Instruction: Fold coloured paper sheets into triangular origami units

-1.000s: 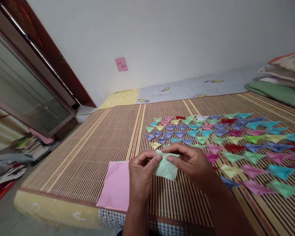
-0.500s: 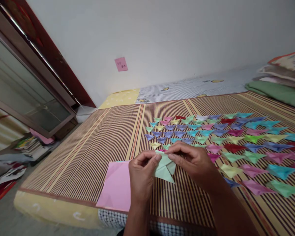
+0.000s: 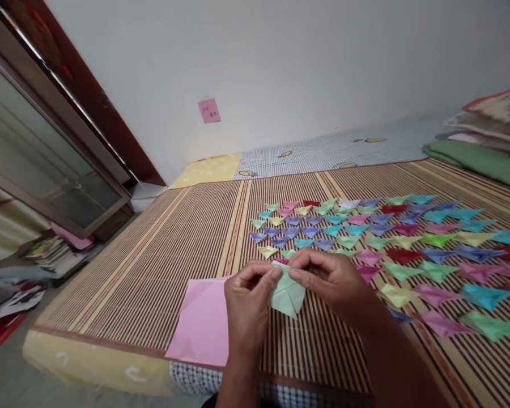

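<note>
A pale green folded paper (image 3: 288, 294) hangs between my two hands above the striped mat, its lower end pointing down. My left hand (image 3: 251, 292) pinches its upper left edge between thumb and bent fingers. At the upper right edge, the thumb and forefinger of my right hand (image 3: 329, 280) grip the same paper. Creases run across its front, meeting near the bottom. Beside my left wrist lies a pink sheet stack (image 3: 199, 323), partly covered by that hand. Just beyond my fingers stand rows of small folded paper pieces (image 3: 347, 242) in many colours.
The striped mat (image 3: 144, 272) covers a bed with patterned bedding (image 3: 314, 150) along the wall. Folded cloths and a pillow (image 3: 484, 158) are piled at the back right. A pink note (image 3: 209, 110) is stuck on the wall. Books (image 3: 53, 255) sit at the left beside a glass-paned door (image 3: 46, 130).
The green paper has turned slightly, and its lower point now sits further left and looks more evenly shaped. Both hands keep their pinch and have shifted only a little.
</note>
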`<act>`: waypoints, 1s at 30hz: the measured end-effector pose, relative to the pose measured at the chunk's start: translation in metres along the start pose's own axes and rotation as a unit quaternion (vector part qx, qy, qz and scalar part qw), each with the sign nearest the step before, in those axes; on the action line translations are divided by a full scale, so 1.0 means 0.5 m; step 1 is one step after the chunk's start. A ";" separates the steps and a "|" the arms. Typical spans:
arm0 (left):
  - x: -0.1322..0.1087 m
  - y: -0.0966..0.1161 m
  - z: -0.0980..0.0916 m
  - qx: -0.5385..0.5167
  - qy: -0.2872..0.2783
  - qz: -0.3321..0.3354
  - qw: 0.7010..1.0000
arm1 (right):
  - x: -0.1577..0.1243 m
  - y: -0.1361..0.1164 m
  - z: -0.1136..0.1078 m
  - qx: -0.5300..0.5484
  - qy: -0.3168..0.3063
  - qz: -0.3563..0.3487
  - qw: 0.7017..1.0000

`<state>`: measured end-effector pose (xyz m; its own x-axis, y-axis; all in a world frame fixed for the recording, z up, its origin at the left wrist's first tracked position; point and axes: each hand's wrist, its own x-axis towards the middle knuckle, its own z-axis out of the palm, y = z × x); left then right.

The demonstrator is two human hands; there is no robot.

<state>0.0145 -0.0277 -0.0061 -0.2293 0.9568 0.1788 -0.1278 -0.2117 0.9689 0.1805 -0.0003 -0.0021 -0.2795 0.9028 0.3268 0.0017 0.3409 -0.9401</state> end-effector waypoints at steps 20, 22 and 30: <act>-0.007 0.009 0.014 -0.033 0.044 -0.027 0.998 | -0.002 -0.012 0.006 -0.049 0.008 -0.015 0.999; -0.006 0.010 0.015 -0.040 0.048 -0.037 0.997 | -0.001 -0.013 0.009 -0.048 0.012 -0.008 0.999; -0.003 0.011 0.017 -0.081 0.062 -0.043 0.994 | -0.001 -0.011 0.016 -0.045 0.030 -0.007 0.999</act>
<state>0.0224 -0.0288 0.0006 -0.3263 0.9431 0.0647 -0.3029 -0.1691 0.9379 0.1730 -0.0047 0.0021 -0.2219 0.9112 0.3471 0.0852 0.3727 -0.9240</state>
